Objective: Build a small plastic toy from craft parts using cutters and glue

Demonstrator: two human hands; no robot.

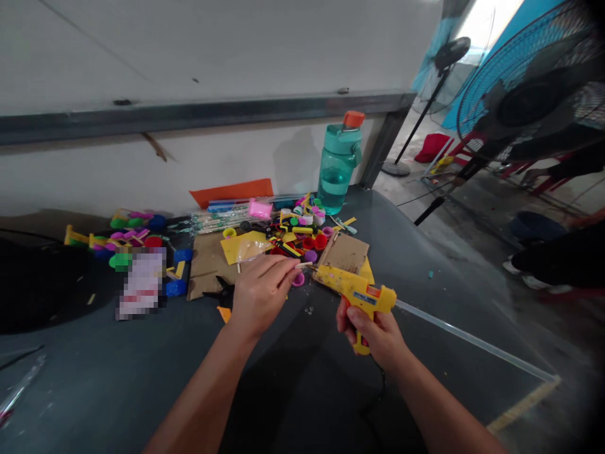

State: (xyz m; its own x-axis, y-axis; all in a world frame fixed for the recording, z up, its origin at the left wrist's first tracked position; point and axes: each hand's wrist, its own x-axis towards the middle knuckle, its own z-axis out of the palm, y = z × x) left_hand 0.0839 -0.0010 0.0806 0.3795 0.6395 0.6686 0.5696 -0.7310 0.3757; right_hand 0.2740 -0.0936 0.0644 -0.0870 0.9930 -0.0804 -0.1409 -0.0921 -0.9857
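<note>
My right hand (373, 331) is wrapped round the handle of a yellow glue gun (352, 287), whose nozzle points left. My left hand (262, 287) pinches a thin pale stick (302, 265), and the stick's end meets the gun's nozzle. Both hands hover over the dark tabletop (118, 384), just in front of a pile of craft bits. A small pink cap (298, 279) lies right under the stick.
Coloured bottle caps (314, 241), cardboard pieces (345, 252), a yellow sheet (246, 246) and black scissors (222, 291) litter the table. A teal water bottle (338, 165) stands at the back by the wall. A fan (529, 94) stands to the right, off the table.
</note>
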